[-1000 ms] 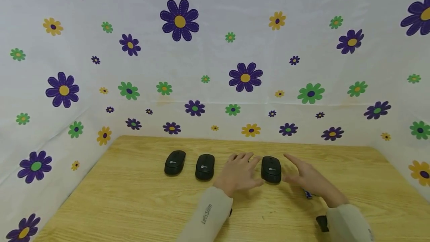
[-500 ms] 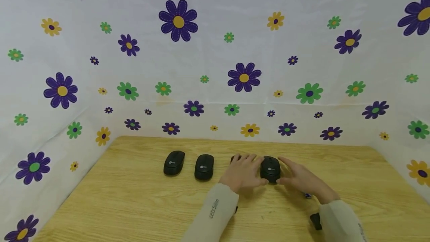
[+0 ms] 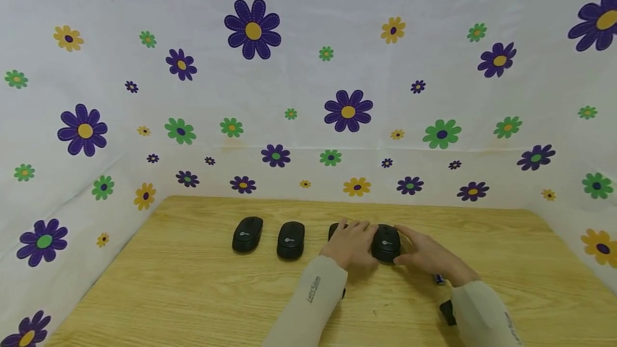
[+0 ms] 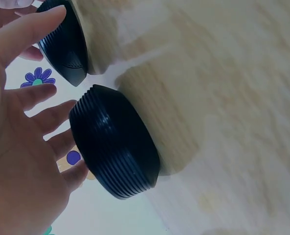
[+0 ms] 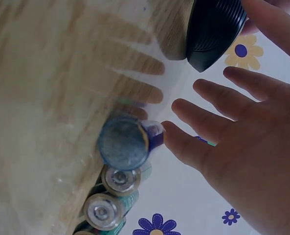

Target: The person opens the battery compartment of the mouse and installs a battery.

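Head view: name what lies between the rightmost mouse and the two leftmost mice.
Another black mouse and, partly covering it, the left hand; the head view shows this.

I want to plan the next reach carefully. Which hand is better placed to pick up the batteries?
Probably the right hand: it appears close to the batteries in the right wrist view. The left hand is on the opposite side of the rightmost mouse, farther from them.

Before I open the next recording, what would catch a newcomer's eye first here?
Large purple flowers across the white backdrop likely jump out first. Next, the left hand and right hand flank one black mouse on the wooden table. Two more mice sit uncovered farther left.
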Demonstrator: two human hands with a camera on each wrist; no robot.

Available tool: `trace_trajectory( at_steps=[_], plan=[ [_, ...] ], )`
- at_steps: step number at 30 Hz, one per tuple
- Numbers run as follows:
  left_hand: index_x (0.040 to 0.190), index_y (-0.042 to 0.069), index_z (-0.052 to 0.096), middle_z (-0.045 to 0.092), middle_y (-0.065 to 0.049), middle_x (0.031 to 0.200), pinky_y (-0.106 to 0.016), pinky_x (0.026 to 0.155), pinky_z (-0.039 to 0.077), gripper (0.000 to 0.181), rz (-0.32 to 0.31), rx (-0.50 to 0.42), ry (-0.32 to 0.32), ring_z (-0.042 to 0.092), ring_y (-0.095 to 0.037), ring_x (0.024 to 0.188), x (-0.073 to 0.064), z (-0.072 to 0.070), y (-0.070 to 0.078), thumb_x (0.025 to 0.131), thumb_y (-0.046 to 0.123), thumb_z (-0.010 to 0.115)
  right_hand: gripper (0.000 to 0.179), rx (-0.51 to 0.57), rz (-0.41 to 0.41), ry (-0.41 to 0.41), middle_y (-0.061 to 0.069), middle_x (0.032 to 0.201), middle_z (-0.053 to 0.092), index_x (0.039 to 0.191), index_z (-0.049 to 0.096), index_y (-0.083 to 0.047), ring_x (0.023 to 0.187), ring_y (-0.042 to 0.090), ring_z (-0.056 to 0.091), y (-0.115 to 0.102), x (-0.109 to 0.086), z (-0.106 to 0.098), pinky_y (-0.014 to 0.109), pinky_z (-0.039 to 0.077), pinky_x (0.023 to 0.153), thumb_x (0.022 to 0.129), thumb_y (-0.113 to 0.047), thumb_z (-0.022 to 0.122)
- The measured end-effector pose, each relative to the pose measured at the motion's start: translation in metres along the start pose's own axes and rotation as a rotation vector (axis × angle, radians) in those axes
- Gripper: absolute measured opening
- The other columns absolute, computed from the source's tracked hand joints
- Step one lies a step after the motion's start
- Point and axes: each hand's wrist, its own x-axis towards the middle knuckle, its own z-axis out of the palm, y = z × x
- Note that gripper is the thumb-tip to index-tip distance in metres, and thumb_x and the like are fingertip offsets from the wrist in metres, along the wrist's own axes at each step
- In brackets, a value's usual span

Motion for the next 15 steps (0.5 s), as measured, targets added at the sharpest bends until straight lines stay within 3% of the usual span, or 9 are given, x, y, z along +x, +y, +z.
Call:
trace_trajectory(
  at_steps=[8, 15],
  plan=[
    [0.158, 0.022, 0.038, 0.041, 0.005, 0.157, -0.043, 0.124, 0.022, 0.083, -0.005, 0.006, -0.059, 0.035, -0.014, 0.145, 0.0042, 0.0035, -0.0007, 0.089, 0.053, 0.072, 0.077, -0.009, -0.034, -0.02, 0.04, 0.147, 0.038, 0.145, 0.037, 0.017, 0.136, 0.06, 0.032, -0.0013, 0.0057, 0.002, 0.072, 0.028, 0.111, 0.084, -0.005, 0.08],
    [0.161, 0.024, 0.032, 0.036, 0.007, 0.16, -0.048, 0.124, 0.018, 0.083, -0.042, -0.017, -0.092, 0.032, -0.015, 0.147, 0.0089, 0.0047, 0.0069, 0.093, 0.055, 0.068, 0.078, -0.005, 0.001, -0.045, 0.04, 0.148, 0.037, 0.147, 0.036, 0.014, 0.137, 0.059, 0.031, 0.0003, 0.0065, 0.0004, 0.073, 0.028, 0.111, 0.085, -0.005, 0.079]
  ],
)
